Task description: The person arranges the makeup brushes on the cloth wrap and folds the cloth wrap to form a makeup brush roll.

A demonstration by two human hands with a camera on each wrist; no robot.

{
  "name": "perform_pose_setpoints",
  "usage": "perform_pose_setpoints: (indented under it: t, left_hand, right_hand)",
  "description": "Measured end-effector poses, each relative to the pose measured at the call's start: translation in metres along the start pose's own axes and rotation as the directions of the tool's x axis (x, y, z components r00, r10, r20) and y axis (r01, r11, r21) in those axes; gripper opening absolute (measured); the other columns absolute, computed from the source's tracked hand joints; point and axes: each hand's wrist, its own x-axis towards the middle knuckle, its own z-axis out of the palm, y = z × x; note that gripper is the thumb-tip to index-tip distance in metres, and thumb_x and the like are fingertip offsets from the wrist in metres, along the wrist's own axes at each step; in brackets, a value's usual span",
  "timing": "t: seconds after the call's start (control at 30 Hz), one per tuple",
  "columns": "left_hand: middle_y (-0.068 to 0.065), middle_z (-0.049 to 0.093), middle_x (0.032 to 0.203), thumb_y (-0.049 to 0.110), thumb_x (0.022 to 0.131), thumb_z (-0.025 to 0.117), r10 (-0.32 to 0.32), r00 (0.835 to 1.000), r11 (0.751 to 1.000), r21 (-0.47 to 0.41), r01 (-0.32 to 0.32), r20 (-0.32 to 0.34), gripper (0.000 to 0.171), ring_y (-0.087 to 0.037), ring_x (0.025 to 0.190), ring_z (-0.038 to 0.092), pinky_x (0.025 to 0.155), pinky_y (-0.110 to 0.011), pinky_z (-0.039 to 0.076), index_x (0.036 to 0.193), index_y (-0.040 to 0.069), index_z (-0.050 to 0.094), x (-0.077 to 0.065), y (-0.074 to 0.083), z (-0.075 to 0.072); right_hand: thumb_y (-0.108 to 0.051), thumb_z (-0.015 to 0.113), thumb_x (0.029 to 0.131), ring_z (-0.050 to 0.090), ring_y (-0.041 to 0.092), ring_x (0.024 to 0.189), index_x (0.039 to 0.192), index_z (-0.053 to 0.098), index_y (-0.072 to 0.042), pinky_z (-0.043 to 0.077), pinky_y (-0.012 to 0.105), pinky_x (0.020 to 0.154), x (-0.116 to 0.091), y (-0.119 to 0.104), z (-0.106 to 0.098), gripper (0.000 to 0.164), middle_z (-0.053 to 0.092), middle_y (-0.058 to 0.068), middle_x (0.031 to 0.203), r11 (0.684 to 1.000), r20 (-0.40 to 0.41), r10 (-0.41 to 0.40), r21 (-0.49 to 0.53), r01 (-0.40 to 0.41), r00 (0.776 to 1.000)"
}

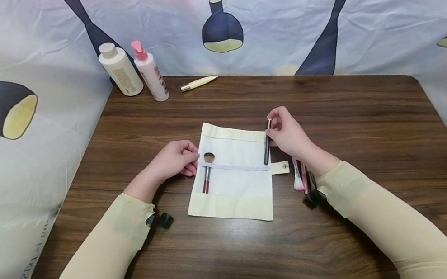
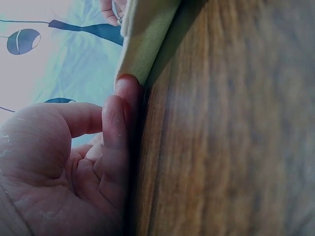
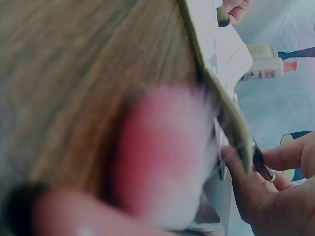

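A cream-and-white cloth brush roll [image 1: 236, 183] lies spread on the table. At its left edge my left hand [image 1: 178, 159] pinches the fabric between thumb and fingertips; the left wrist view shows the cloth edge [image 2: 147, 44] at those fingertips. A makeup brush with a red handle [image 1: 206, 186] is tucked under the roll's elastic band [image 1: 234, 167] on the left. My right hand [image 1: 288, 135] holds a slim dark makeup brush [image 1: 267, 148] over the roll's right edge, its lower end by the band. In the right wrist view, fingers grip this dark brush [image 3: 263, 169]; its bristles cannot be made out.
Right of the roll, beneath my right wrist, lie a pink-and-white brush [image 1: 298, 181] and several darker sticks [image 1: 305, 178]. A snap tab [image 1: 280, 167] extends from the roll. Two bottles [image 1: 121, 73] and a cream pen-like tube [image 1: 199, 83] are at the back left.
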Motion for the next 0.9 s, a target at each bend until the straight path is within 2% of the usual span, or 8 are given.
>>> perform_pose_setpoints:
  t: [0.2,0.43,0.7,0.9]
  left_hand:
    - [-0.010,0.069,0.078,0.010,0.106,0.055,0.001,1.000,1.000,0.000,-0.001,-0.002,0.017,-0.016,0.063,0.069,0.059,-0.028,0.061,0.112,-0.006,0.057,-0.0009,0.0000,0.0001]
    - [-0.009,0.069,0.077,0.010,0.106,0.054,0.013,1.000,1.000,-0.009,-0.013,0.002,0.017,-0.016,0.062,0.069,0.059,-0.028,0.061,0.111,-0.006,0.057,-0.0001,-0.0017,0.0000]
    - [-0.009,0.069,0.077,0.010,0.106,0.054,0.012,1.000,1.000,-0.010,-0.012,0.001,0.017,-0.016,0.062,0.069,0.059,-0.027,0.060,0.111,-0.006,0.057,0.0003,-0.0010,0.0002]
    - [-0.011,0.069,0.080,0.011,0.106,0.055,-0.002,1.000,1.000,-0.009,0.002,0.002,0.018,-0.016,0.064,0.069,0.060,-0.028,0.061,0.112,-0.006,0.057,0.0006,-0.0011,-0.0007]
  right_hand:
    - [0.002,0.059,0.100,0.055,0.023,0.094,0.133,0.042,-0.001,0.063,0.046,0.086,-0.0040,-0.0023,-0.0004,0.038,0.051,0.012,0.106,0.999,0.034,-0.038,-0.028,0.039,0.999]
    - [0.003,0.062,0.099,0.054,0.022,0.094,0.132,0.043,-0.002,0.062,0.043,0.088,-0.0039,0.0018,-0.0021,0.039,0.050,0.011,0.105,0.999,0.062,-0.019,-0.034,0.021,0.998]
    - [0.005,0.060,0.099,0.058,0.024,0.092,0.136,0.038,0.000,0.062,0.046,0.090,0.0030,0.0017,-0.0049,0.043,0.051,0.011,0.105,0.993,0.042,0.069,0.095,-0.072,0.997]
    - [0.007,0.056,0.100,0.061,0.022,0.090,0.142,0.035,0.002,0.063,0.045,0.086,0.0049,-0.0006,-0.0091,0.047,0.052,0.014,0.108,0.983,0.026,0.067,0.168,-0.070,0.997]
